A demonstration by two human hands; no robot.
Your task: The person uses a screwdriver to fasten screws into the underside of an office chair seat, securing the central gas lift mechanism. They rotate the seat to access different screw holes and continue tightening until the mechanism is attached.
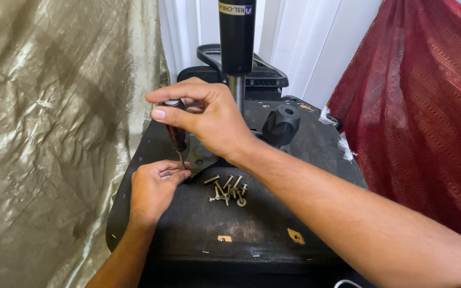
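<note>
Black fabric: the upturned chair seat's underside point(198, 234) looked matte, coarse and stapled.
Screwdriver point(177, 136): dark red-black handle, thin steel shaft, stood upright near the seat's left edge.
Right hand point(204, 114): grasped the handle.
Left hand point(153, 189): fingertips pinched around the shaft's tip.
Bolts point(227, 191): small dull-metal cluster lay just beside.
Gas cylinder point(237, 37): smooth black column.

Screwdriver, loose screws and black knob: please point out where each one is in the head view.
screwdriver point(177, 136), head view, on the dark red handle below the right hand's fingers.
loose screws point(227, 190), head view, on the middle of the pile lying on the black underside.
black knob point(281, 124), head view, on its faceted side.
</note>
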